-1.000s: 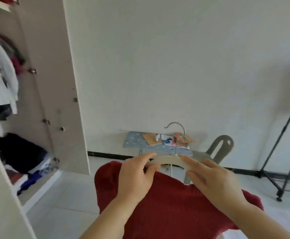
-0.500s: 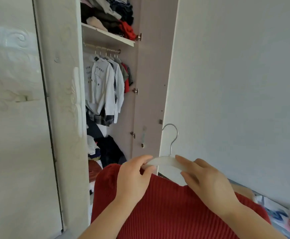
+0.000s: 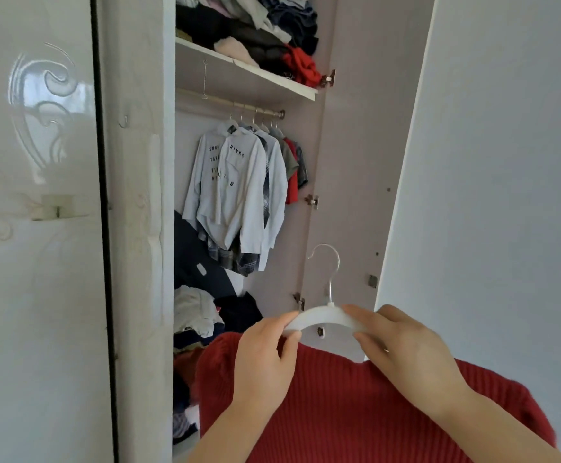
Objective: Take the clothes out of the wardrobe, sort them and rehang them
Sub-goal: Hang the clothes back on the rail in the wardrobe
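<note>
Open wardrobe (image 3: 139, 195) takes up the middle of the view, its door (image 3: 352, 162) swung out toward the plain wall on the right. Folded stuff is piled along the front edge of the top shelf (image 3: 249, 73). Under it a handful of shirts (image 3: 235, 182) hang bunched at the right end of the rail (image 3: 229, 106), and a messy heap (image 3: 199, 312) sits down at the bottom. The person has the red sweater (image 3: 356, 406) low in front of them, already threaded onto a white hanger (image 3: 322, 317) with the knit draped below it. The left hand (image 3: 265, 359) pinches the hanger's left arm between thumb and fingers (image 3: 287, 320), while the right hand (image 3: 406, 352) is curled over the right arm the same way, so both are grasping it. Holding it by both shoulders probably keeps the sweater level so it doesn't slide off one side. It also leaves the metal hook (image 3: 331, 272) sticking up free, pointed at the opening. It looks like the rehang step, with the hook not on the rail yet. It'll likely need lifting to the rail's left stretch beside the shirts.
</note>
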Demonstrator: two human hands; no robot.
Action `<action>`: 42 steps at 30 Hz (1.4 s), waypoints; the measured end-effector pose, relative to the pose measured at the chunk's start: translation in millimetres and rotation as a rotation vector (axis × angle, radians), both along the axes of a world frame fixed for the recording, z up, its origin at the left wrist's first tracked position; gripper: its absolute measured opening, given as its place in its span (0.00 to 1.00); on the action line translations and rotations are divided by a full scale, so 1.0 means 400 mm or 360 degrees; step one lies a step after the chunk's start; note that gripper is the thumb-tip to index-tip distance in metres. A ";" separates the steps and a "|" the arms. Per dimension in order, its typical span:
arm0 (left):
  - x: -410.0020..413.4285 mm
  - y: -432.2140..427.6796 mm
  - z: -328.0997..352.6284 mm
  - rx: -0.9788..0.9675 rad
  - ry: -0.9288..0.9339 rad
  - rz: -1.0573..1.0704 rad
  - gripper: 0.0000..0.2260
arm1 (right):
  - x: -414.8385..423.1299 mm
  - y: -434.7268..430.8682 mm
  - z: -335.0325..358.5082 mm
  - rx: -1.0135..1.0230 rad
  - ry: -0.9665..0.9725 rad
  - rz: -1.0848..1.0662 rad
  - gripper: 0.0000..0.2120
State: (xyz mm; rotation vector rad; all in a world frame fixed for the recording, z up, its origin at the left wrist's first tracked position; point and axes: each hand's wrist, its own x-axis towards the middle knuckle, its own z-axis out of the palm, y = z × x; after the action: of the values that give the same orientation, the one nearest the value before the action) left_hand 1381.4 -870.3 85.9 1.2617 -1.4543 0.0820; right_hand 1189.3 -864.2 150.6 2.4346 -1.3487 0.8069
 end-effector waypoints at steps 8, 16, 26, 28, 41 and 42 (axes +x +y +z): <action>0.104 -0.357 0.089 -0.0070 0.0004 0.0041 0.12 | 0.111 -0.368 0.084 -0.0065 -0.0057 0.0049 0.20; 0.239 -0.698 0.127 -0.0132 0.0049 0.0219 0.12 | 0.251 -0.768 0.117 -0.0111 -0.0092 0.0298 0.20; 0.420 -1.099 0.230 -0.0191 -0.0048 0.0610 0.12 | 0.454 -1.256 0.203 -0.0194 -0.0146 0.0651 0.20; 0.469 -1.167 0.258 -0.0192 -0.0096 0.0661 0.12 | 0.504 -1.339 0.224 -0.0239 -0.0147 0.0691 0.20; 0.879 -1.607 0.470 -0.0103 -0.0404 0.0829 0.19 | 0.918 -1.782 0.471 -0.0421 -0.0099 0.0731 0.19; 0.911 -1.636 0.505 -0.0114 -0.0423 0.0841 0.20 | 0.953 -1.807 0.509 -0.0457 -0.0094 0.0712 0.18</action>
State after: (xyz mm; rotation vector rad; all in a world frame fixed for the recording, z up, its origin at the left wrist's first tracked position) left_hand 1745.7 -1524.8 288.1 1.5911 -1.2867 0.6709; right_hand 1570.5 -1587.2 354.2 2.5160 -0.6440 1.0947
